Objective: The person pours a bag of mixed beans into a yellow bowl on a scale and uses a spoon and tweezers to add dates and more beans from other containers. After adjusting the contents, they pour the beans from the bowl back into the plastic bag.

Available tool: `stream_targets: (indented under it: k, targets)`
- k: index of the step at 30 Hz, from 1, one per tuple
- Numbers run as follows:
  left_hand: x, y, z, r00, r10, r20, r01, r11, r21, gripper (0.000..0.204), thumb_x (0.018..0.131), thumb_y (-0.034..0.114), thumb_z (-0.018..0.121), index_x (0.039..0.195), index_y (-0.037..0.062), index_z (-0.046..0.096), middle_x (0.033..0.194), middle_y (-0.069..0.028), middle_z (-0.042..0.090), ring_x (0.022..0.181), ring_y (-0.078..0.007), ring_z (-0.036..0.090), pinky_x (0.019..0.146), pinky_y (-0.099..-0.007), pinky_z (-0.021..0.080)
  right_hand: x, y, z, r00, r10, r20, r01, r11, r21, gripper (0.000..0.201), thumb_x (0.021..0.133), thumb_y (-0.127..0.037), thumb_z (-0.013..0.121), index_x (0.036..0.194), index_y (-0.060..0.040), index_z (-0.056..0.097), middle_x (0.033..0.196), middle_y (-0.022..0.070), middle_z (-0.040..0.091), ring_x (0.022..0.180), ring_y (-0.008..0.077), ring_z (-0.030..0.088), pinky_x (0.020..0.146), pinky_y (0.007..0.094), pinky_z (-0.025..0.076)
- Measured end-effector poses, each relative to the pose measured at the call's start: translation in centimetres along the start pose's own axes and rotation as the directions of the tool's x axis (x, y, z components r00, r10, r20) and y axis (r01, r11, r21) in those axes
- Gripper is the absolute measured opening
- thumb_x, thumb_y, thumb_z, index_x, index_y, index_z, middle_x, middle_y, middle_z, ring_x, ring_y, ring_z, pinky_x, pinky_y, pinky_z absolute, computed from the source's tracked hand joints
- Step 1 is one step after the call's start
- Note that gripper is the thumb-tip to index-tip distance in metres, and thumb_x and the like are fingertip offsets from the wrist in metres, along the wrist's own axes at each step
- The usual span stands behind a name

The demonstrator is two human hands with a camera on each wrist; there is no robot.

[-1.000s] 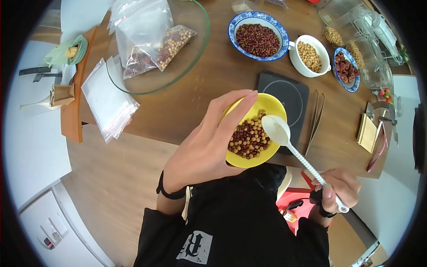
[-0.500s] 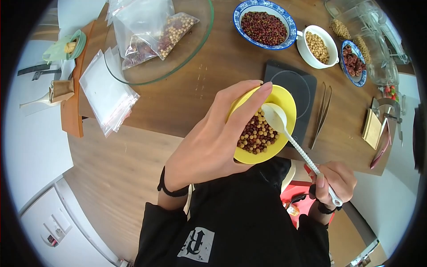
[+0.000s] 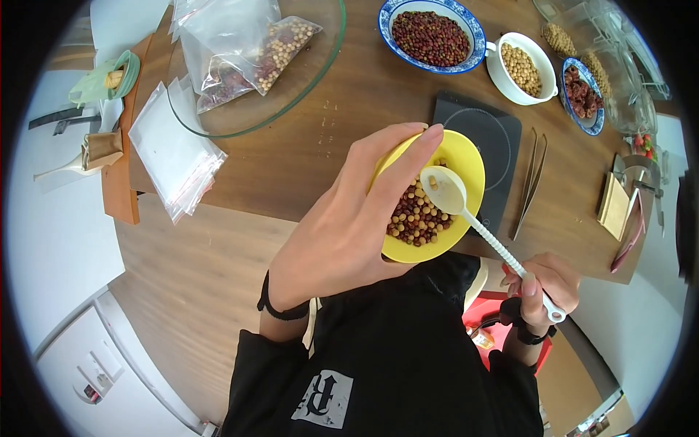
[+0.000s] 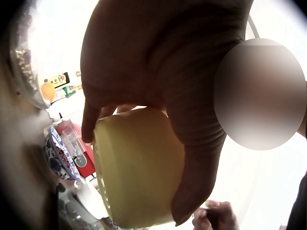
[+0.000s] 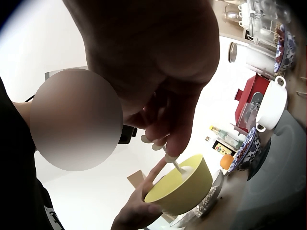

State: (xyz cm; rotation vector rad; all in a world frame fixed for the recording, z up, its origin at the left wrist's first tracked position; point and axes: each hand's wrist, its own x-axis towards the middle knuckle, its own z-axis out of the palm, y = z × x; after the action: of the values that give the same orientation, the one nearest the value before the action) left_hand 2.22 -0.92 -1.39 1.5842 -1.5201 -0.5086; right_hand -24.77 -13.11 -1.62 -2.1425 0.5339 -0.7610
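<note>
My left hand (image 3: 342,211) grips a yellow bowl (image 3: 466,164) from its side, fingers over the rim and thumb below, and holds it tilted above the table's front edge. In the bowl lie mixed dark red beans and pale round soybeans (image 3: 416,218). My right hand (image 3: 547,288) pinches the ribbed handle of a white spoon (image 3: 445,191) near its end. The spoon's head is inside the bowl, over the beans, with a few soybeans in it. The left wrist view shows the bowl's outer wall (image 4: 139,167) between thumb and fingers.
Behind the bowl lies a black induction plate (image 3: 502,138), with metal tongs (image 3: 530,186) beside it. Farther back stand a blue-and-white bowl of red beans (image 3: 431,38), a white pot of soybeans (image 3: 520,69) and a smaller patterned bowl (image 3: 582,98). Left are a glass dish (image 3: 291,120) and plastic bags (image 3: 171,156).
Both hands and the bowl have shifted slightly right and up in the head view. The spoon's head has moved within the bowl and now carries a few soybeans.
</note>
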Motion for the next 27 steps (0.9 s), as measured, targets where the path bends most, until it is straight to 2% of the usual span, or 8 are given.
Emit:
stream_targets:
  k: [1,8,10,11,13,17,25,27]
  targets:
    - [0.0,0.0,0.0,1.0,0.01,-0.006,-0.01,1.0,0.002,0.111,0.057,-0.001,0.088,0.153,0.0099,0.035,0.143,-0.0163,0.041,0.124,-0.0382,0.051,0.095,-0.0423,0.054,-0.2,0.0,0.1,1.0,0.031,0.002,-0.031,0.999,0.019,0.026,0.093,-0.015,0.062,0.077,0.0045,0.067,0.063,0.0122,0.066,0.046,0.0155,0.059,0.046,0.0277,0.045]
    - [0.1,0.2,0.0,1.0,0.004,-0.002,-0.004,1.0,0.005,0.11,0.056,-0.002,0.088,0.152,0.0087,0.036,0.143,-0.0163,0.042,0.124,-0.0382,0.051,0.095,-0.0421,0.054,-1.0,-0.2,0.8,0.994,0.096,-0.052,-0.093,0.994,0.062,0.029,0.095,-0.016,0.06,0.076,0.0052,0.066,0.064,0.0141,0.065,0.044,0.0158,0.058,0.045,0.0277,0.046]
    - [0.1,0.2,0.1,1.0,0.012,-0.011,-0.012,1.0,0.011,0.11,0.056,-0.002,0.088,0.152,0.0082,0.036,0.143,-0.0162,0.042,0.124,-0.0379,0.052,0.095,-0.0419,0.054,-1.4,0.0,0.7,0.995,0.071,-0.064,-0.068,0.997,0.041,0.016,0.09,-0.012,0.066,0.079,-0.0007,0.07,0.061,0.0068,0.067,0.051,0.0178,0.064,0.047,0.0272,0.049]
    - [0.0,0.1,0.2,1.0,0.012,-0.01,-0.012,1.0,0.012,0.11,0.056,-0.002,0.088,0.152,0.0082,0.036,0.143,-0.0162,0.042,0.124,-0.0379,0.052,0.095,-0.0419,0.054,-1.5,-0.1,0.8,0.995,0.071,-0.064,-0.068,0.997,0.042,0.016,0.09,-0.012,0.066,0.079,-0.0007,0.07,0.061,0.0068,0.067,0.051,0.0178,0.064,0.047,0.0272,0.049]
    - [-0.3,-0.1,0.5,1.0,-0.004,-0.01,0.005,0.999,0.043,0.116,0.056,0.012,0.095,0.153,0.0022,0.031,0.145,-0.0199,0.047,0.133,-0.0406,0.044,0.107,-0.0473,0.042,-1.6,-0.5,1.0,0.996,0.062,-0.071,-0.062,0.998,0.002,0.016,0.09,-0.013,0.067,0.079,-0.0013,0.069,0.062,0.0069,0.067,0.051,0.0182,0.064,0.048,0.0273,0.049]
    - [-0.3,0.0,0.6,1.0,-0.02,-0.017,0.021,0.999,0.05,0.118,0.055,0.011,0.096,0.153,0.0029,0.03,0.146,-0.0207,0.044,0.133,-0.0412,0.043,0.107,-0.0471,0.043,-1.7,-1.3,1.2,0.996,0.026,-0.082,-0.031,0.998,-0.056,0.014,0.09,-0.011,0.067,0.079,-0.0011,0.07,0.062,0.0069,0.067,0.051,0.0186,0.065,0.048,0.0276,0.049]
    - [-0.2,0.0,1.2,0.996,-0.05,-0.076,0.056,0.994,0.089,0.117,0.056,0.01,0.095,0.153,0.0033,0.03,0.147,-0.0208,0.041,0.134,-0.0405,0.042,0.106,-0.0465,0.045,-1.8,-2.8,2.5,0.989,0.119,-0.091,-0.126,0.99,-0.066,0.009,0.086,-0.005,0.066,0.08,0.0012,0.07,0.062,0.0077,0.068,0.051,0.0199,0.065,0.048,0.0279,0.049]
    - [-0.2,-0.2,1.5,0.995,-0.042,-0.089,0.051,0.993,0.102,0.117,0.056,0.011,0.095,0.153,0.0034,0.03,0.148,-0.0204,0.041,0.133,-0.0402,0.042,0.106,-0.0466,0.045,-1.5,-3.2,3.1,0.989,0.106,-0.107,-0.115,0.99,-0.08,0.009,0.086,-0.004,0.066,0.08,0.0013,0.07,0.061,0.0075,0.068,0.051,0.0197,0.065,0.048,0.0279,0.049]
